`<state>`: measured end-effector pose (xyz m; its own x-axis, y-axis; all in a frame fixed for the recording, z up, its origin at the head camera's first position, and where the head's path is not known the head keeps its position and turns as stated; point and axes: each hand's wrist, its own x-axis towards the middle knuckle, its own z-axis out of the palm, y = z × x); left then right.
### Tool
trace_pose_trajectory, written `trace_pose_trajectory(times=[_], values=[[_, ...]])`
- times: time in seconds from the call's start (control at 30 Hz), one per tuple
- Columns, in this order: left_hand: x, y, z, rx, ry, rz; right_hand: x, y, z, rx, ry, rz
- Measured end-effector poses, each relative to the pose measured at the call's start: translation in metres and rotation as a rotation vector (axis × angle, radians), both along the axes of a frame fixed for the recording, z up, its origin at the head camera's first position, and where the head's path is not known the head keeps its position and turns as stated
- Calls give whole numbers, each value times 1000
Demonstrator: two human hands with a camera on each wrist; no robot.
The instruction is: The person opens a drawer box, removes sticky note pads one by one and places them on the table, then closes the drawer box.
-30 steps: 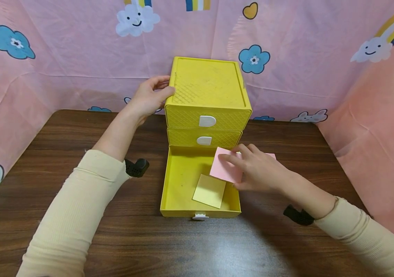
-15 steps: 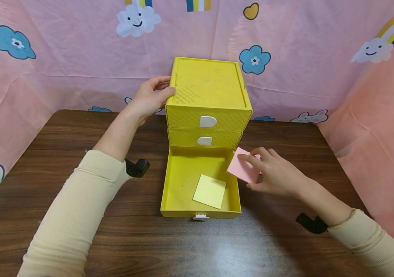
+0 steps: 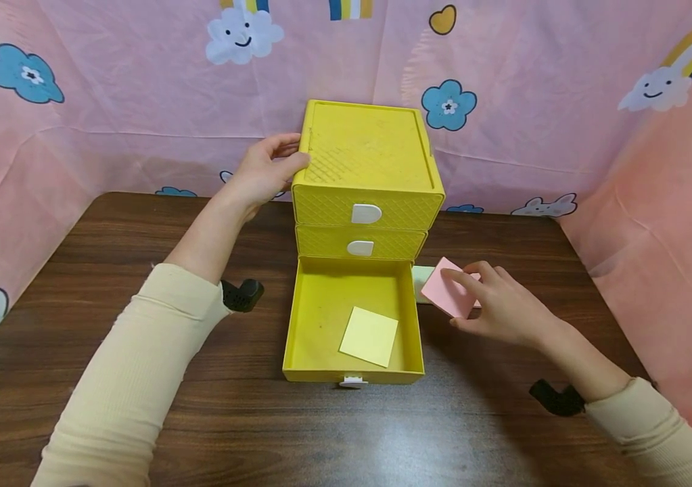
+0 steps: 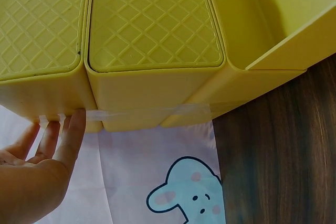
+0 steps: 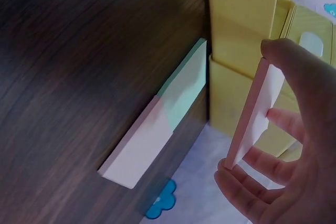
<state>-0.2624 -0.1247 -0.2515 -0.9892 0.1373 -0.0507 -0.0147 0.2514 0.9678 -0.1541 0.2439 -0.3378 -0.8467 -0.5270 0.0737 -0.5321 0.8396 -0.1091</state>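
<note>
I see square pink pad moved rightward, tilted | right hand pinches it | left hand, unclenched, touches cabinet

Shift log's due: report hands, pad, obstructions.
Left fingers against yellow drawer unit. Right fingers pinch pink pad, held off table. Yellow pad inside open drawer. No obstruction seen.

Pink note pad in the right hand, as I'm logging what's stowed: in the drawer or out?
Out: the right hand holds the pink note pad beyond the right wall of the open bottom drawer, above the table.
</note>
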Motion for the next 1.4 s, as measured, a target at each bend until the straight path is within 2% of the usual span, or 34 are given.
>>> trace_pose_trajectory(times=[0.5, 0.77, 1.2, 1.4], values=[[-1, 0, 0, 8, -2, 0, -9, 29, -17, -13, 35, -72], [-1, 0, 0, 10, -3, -1, -14, 40, -24, -11, -26, -170], [-2, 0, -1, 4, 5, 8, -24, 59, -37, -31, -58, -245], [-3, 0, -2, -2, 12, 9, -26, 66, -41, -7, -95, -288]])
